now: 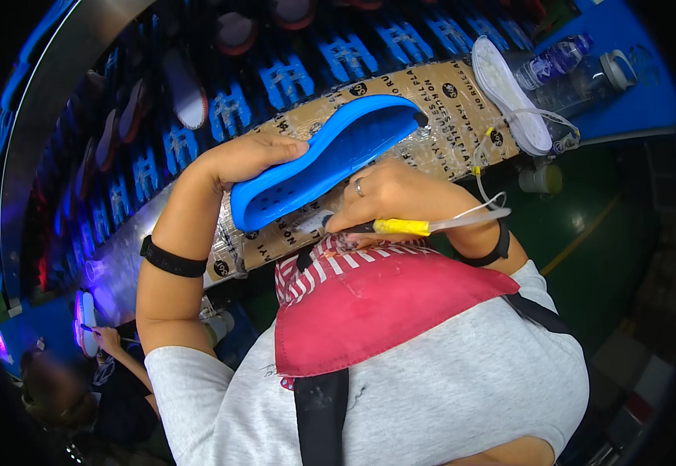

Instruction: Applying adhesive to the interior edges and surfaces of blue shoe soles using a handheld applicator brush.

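Note:
A hollow blue shoe sole (pixel 307 175) with raised walls is tilted over the work surface, its inside showing. Several small holes dot its floor at the lower-left end. My left hand (pixel 256 161) grips its far wall, thumb along the edge. Below its near wall, my right hand (pixel 384 194) is closed round a brush (pixel 365 227) with a dark handle and a yellow wrap. The pale bristles point left, just under the sole; whether they touch it I cannot tell. A thin clear tube (pixel 470 220) runs from the yellow wrap past my right wrist.
Taped printed cardboard (pixel 439 116) covers the bench. On its right lie a white sole (pixel 510 97) and two bottles (pixel 559 62). Beyond, a line of blue racks (pixel 287 81) carries soles. At lower left, another person's hand (pixel 107 340) is beside a white sole (pixel 86 322).

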The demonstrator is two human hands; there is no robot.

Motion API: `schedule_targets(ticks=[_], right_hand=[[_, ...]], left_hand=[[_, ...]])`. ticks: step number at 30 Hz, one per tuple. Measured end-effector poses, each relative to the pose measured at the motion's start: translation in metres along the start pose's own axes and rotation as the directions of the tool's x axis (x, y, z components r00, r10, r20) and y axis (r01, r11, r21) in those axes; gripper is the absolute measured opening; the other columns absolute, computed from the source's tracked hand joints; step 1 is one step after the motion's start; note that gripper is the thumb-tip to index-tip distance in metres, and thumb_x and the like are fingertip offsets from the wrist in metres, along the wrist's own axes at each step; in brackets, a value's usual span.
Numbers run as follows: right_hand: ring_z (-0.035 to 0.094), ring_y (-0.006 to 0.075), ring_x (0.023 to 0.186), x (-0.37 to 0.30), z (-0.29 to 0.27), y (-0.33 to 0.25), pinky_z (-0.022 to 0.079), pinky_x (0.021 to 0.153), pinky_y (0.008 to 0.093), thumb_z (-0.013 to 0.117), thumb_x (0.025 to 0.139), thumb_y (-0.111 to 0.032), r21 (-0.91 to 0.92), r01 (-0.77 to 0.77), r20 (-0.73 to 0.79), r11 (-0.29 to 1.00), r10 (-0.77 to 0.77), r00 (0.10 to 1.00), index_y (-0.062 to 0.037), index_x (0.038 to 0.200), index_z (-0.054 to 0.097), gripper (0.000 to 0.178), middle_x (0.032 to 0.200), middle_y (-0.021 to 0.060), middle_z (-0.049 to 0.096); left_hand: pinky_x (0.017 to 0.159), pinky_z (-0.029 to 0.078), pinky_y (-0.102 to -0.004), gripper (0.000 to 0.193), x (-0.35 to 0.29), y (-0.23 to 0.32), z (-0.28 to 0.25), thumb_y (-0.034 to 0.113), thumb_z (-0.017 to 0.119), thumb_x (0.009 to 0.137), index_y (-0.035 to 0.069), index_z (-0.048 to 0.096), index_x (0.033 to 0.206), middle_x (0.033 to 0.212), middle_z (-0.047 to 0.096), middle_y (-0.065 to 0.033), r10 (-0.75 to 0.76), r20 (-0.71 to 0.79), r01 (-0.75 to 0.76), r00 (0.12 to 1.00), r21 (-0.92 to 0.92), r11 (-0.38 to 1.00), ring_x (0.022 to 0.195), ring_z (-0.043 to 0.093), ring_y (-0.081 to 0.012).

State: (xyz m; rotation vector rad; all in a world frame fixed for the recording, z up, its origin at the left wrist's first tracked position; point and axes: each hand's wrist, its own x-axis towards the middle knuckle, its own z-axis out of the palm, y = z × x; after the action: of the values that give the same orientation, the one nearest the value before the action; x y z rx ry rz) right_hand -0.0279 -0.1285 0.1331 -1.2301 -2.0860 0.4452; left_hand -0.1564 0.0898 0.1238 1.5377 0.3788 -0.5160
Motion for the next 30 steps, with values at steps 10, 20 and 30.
schedule_targets(ticks=[10, 20, 30], right_hand=[[0.06, 0.0284, 0.068, -0.011, 0.0, 0.011, 0.049, 0.062, 0.0358, 0.076, 0.051, -0.011, 0.08, -0.061, -0.011, 0.995, 0.062, 0.998, -0.0145, 0.097, 0.069, 0.047, 0.072, 0.0092, 0.062], [0.064, 0.0231, 0.067, -0.021, -0.008, 0.014, 0.049, 0.061, 0.0294, 0.075, 0.07, -0.008, 0.166, -0.122, -0.137, 0.979, 0.145, 0.98, -0.0071, 0.097, 0.069, 0.028, 0.077, 0.0097, 0.067], [0.064, 0.0176, 0.071, -0.026, -0.017, 0.014, 0.048, 0.062, 0.0266, 0.072, 0.074, -0.008, 0.302, -0.226, -0.364, 0.926, 0.331, 0.871, -0.0029, 0.1, 0.067, 0.027, 0.085, 0.0117, 0.068]], left_hand=[[0.082, 0.048, -0.0268, 0.043, -0.011, -0.006, -0.007, 0.032, 0.052, 0.092, -0.001, 0.058, 0.117, 0.106, 0.064, -0.0114, -0.096, -0.057, 0.102, 0.994, 0.107, 0.989, 0.091, 0.06, -0.0145], [0.086, 0.05, -0.0339, 0.038, 0.004, -0.073, 0.003, 0.029, 0.047, 0.094, 0.002, 0.052, 0.121, 0.11, 0.061, -0.0109, 0.016, -0.296, -0.215, 0.955, -0.652, 0.727, 0.095, 0.062, -0.0183], [0.093, 0.037, -0.063, 0.088, 0.008, -0.11, 0.077, 0.071, 0.027, 0.083, 0.007, 0.022, 0.143, 0.141, 0.031, -0.0226, 0.243, -0.525, -0.557, 0.816, -0.827, 0.083, 0.128, 0.031, -0.043]])
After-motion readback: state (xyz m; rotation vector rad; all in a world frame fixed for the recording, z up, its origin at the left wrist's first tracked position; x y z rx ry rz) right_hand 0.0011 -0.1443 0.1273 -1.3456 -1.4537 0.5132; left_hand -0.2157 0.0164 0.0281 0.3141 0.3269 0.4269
